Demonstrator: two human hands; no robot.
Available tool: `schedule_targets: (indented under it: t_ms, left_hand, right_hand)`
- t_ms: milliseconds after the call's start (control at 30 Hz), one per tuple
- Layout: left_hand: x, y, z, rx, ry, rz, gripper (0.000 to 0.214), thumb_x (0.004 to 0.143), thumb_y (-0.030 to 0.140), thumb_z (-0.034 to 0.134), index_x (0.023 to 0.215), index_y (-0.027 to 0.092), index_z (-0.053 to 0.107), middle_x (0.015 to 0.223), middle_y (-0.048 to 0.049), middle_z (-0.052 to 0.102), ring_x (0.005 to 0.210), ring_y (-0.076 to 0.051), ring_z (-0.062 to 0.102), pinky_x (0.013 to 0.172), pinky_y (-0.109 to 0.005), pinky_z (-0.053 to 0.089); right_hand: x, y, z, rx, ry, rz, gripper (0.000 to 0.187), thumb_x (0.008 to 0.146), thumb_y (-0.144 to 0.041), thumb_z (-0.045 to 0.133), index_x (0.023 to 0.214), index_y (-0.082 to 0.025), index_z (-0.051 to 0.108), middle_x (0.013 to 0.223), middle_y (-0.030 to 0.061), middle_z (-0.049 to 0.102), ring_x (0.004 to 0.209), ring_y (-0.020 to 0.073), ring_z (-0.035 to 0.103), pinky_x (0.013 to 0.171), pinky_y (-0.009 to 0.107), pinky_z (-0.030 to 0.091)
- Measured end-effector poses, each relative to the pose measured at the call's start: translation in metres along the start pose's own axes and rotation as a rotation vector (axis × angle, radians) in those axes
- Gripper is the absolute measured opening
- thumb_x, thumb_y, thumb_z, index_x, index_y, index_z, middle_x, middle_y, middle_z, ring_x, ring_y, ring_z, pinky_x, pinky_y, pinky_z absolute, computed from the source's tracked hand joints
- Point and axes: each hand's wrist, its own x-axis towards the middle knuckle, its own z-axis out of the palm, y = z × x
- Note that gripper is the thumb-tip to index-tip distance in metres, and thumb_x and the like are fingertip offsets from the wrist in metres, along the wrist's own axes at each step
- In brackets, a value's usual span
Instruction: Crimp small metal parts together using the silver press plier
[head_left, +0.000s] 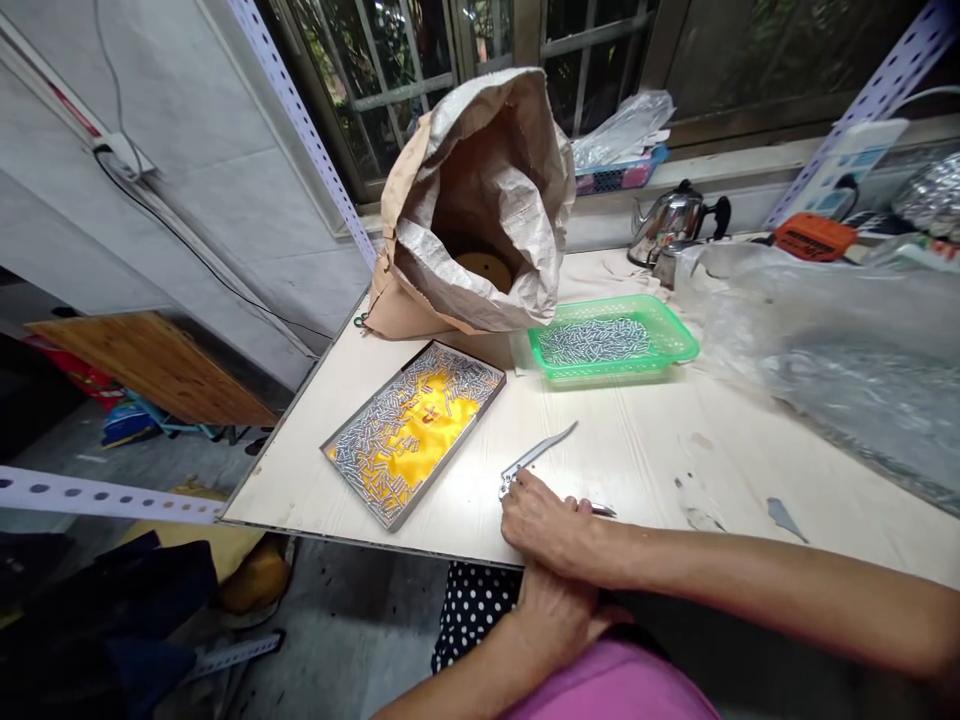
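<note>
Right hand (544, 520) and left hand (555, 610) were crossed at the lower centre of the frame, the right lying over the left near the front edge of the white table (630, 450). The right hand's fingers were bent and close together against the lower end of a silver tool (540, 450) — how firmly they had hold of it could not be told. The left hand was partly hidden beneath the right wrist, so neither its opening nor anything in its grasp could be made out. The tool lay just below the middle of the frame, one curved arm slanting up to the right; a second silver tip (604, 510) poked out to the right of the hands, its join hidden.

Left of the tool sat a shallow tray (450, 455) with small silver pieces (360, 450) strewn over its yellow lining (427, 430). More such pieces filled the floor of a green basket (676, 343), right of centre. Above the tray, a large brown sack (405, 295) stood open. Toward the upper right were a metal kettle (675, 225) and an orange object (814, 237) — with clear plastic (840, 330) spread below them along the right side.
</note>
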Motion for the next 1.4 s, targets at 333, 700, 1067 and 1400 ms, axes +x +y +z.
schedule_targets:
  t_ms: [333,700,1067,1400]
  left_hand:
    - [0.007,0.005,-0.023,-0.002,-0.099,-0.077,0.062,0.081,0.062,0.062,0.127,0.020,0.056,0.112,-0.0121,0.062,0.101,-0.029,0.060,0.081,-0.041,0.053]
    - [0.012,0.005,-0.027,-0.047,-0.003,-0.029,0.080,0.075,0.061,0.069,0.139,0.018,0.045,0.146,-0.0210,0.039,0.135,-0.040,0.038,0.104,-0.054,0.041]
    - [0.019,0.011,-0.022,-0.148,-0.026,-0.014,0.078,0.077,0.057,0.070,0.139,0.016,0.044,0.136,-0.0162,0.051,0.126,-0.035,0.047,0.104,-0.050,0.042]
    - [0.010,0.014,-0.044,-0.153,0.000,0.049,0.058,0.084,0.055,0.063,0.128,0.019,0.054,0.140,-0.0153,0.051,0.131,-0.032,0.047,0.103,-0.047,0.047]
  right_hand:
    - [0.086,0.017,-0.043,-0.258,-0.405,-0.980,0.016,0.092,-0.017,0.054,0.082,-0.015,0.066,0.082,0.0053,0.064,0.080,0.0196,0.054,0.078,0.036,0.034]
    - [0.094,0.050,-0.036,0.318,-0.450,-0.512,0.026,0.100,-0.027,0.044,0.117,-0.017,0.061,0.100,0.0057,0.059,0.084,0.0148,0.056,0.074,0.027,0.040]
    - [0.086,0.030,-0.042,-0.081,-0.383,-0.620,0.020,0.093,-0.035,0.058,0.088,-0.020,0.071,0.095,0.0070,0.059,0.089,0.0212,0.049,0.074,0.034,0.033]
    - [0.115,0.015,-0.048,-0.124,-0.152,-0.574,0.018,0.094,-0.015,0.049,0.084,-0.016,0.064,0.078,0.0062,0.063,0.079,0.0198,0.047,0.073,0.035,0.029]
